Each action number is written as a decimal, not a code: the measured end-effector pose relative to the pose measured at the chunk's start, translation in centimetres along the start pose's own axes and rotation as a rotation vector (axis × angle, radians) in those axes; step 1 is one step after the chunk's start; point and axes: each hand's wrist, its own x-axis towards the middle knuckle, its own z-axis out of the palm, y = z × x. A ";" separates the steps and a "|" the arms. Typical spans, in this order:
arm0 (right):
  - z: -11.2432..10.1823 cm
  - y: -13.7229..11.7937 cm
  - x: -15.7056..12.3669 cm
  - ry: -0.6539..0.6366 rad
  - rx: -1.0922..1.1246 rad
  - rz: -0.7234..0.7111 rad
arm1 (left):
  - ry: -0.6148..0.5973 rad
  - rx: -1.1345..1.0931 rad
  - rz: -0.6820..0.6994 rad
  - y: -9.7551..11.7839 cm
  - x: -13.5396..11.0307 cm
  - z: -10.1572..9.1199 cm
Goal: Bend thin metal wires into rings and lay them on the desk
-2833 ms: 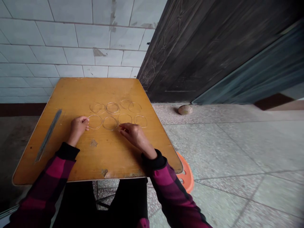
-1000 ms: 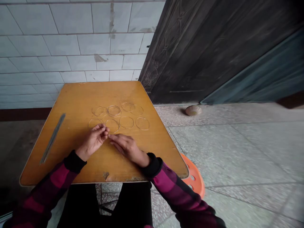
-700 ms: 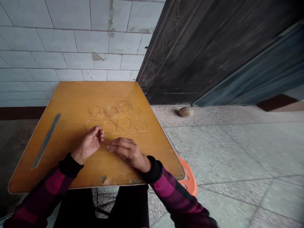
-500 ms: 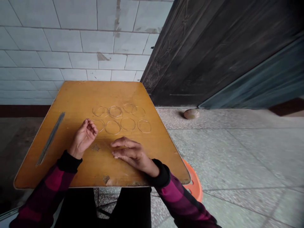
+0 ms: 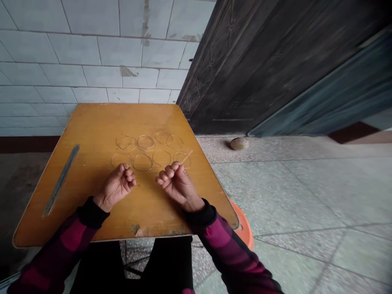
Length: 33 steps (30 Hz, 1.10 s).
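My right hand [image 5: 178,185] is closed over the table, pinching a thin, straight, stick-like piece [image 5: 188,156] whose pale orange end slants up past the fingers. To its left my left hand [image 5: 114,187] is closed too, palm turned inward and fingers curled; whatever is in them is too small to make out. Just beyond both hands lie several thin wire rings [image 5: 143,170] in two rough rows, some overlapping. A bundle of straight grey wires [image 5: 61,181] rests along the table's left side.
The wooden table [image 5: 101,118] has a chipped front edge and stands by a white tiled wall [image 5: 78,75]. A dark carved panel [image 5: 232,81] rises at the right. An orange stool [image 5: 245,226] shows under the right edge, and a roundish stone-like object [image 5: 239,143] lies on the floor.
My right hand has turned palm inward, risen away from me and closed on the thin piece, which now shows above it. My left hand has shifted slightly right and nearer, its fingers more curled.
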 end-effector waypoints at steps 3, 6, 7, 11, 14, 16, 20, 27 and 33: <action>0.5 -0.2 0.2 -0.011 0.067 0.048 | -0.079 0.033 -0.031 -0.5 0.0 -0.1; 0.9 -0.5 0.2 -0.088 0.228 0.127 | -0.120 0.074 -0.041 -0.8 0.0 -0.2; 1.0 -0.6 0.2 -0.114 0.273 0.172 | -0.126 0.091 -0.045 -0.9 0.0 -0.3; 1.1 -0.7 0.1 -0.197 0.369 0.318 | -0.162 0.121 -0.056 -1.0 0.1 -0.4; 1.1 -0.7 0.0 -0.233 0.437 0.315 | -0.198 0.119 -0.056 -0.8 0.1 -0.4; 1.0 -0.6 0.0 -0.259 0.479 0.284 | -0.217 0.118 -0.057 -0.6 0.1 -0.3; 0.7 -0.2 0.0 -0.383 0.413 0.341 | -0.252 0.183 -0.051 -0.4 -0.1 -0.2; 0.4 0.1 -0.2 -0.481 0.273 0.425 | -0.278 0.387 -0.074 -0.5 -0.3 -0.6; 0.8 0.0 -0.4 -0.448 0.259 0.481 | -0.290 0.521 -0.123 -0.3 -0.4 -0.6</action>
